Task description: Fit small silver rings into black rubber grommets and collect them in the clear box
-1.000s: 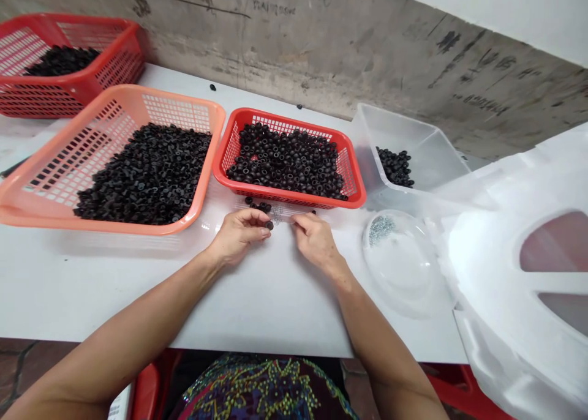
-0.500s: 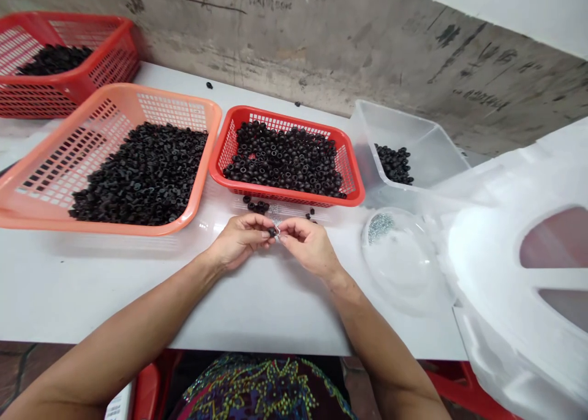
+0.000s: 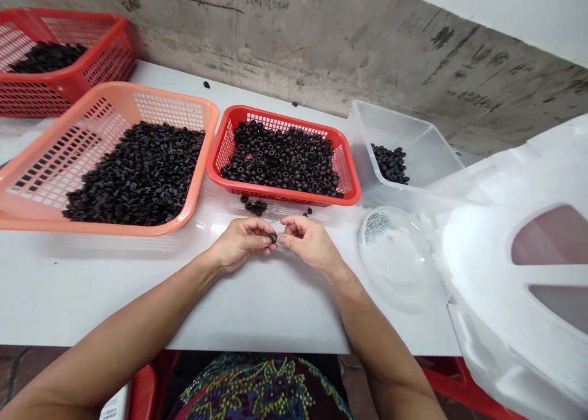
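Two bare forearms reached in from the near edge of a white table (image 3: pixel 114 297). The left hand (image 3: pixel 241 243) and right hand (image 3: pixel 310 242) met near the table's middle, curled toward each other. A small black ring (image 3: pixel 274 238) sat at the left hand's fingertips, held in a narrow pinch. The right hand's fingertips (image 3: pixel 285 239) were just beside it, so the left hand was the nearer, though whether the right hand also gripped the ring could not be told. Its axis was too small to make out.

Just beyond the hands, a few loose black rings (image 3: pixel 254 207) lay before a red plastic mesh basket (image 3: pixel 285 198) heaped with more. To its left stood a larger orange mesh basket (image 3: pixel 114 225), also heaped. To its right were a clear plastic dish (image 3: pixel 362 251) holding small silver metal parts (image 3: pixel 376 226) and a clear plastic bin (image 3: pixel 404 132) holding black rings. Another red basket (image 3: pixel 110 46) stood at the far left corner, white foam packing (image 3: pixel 468 267) rose along the right edge, and a stained concrete wall (image 3: pixel 298 46) ran behind.
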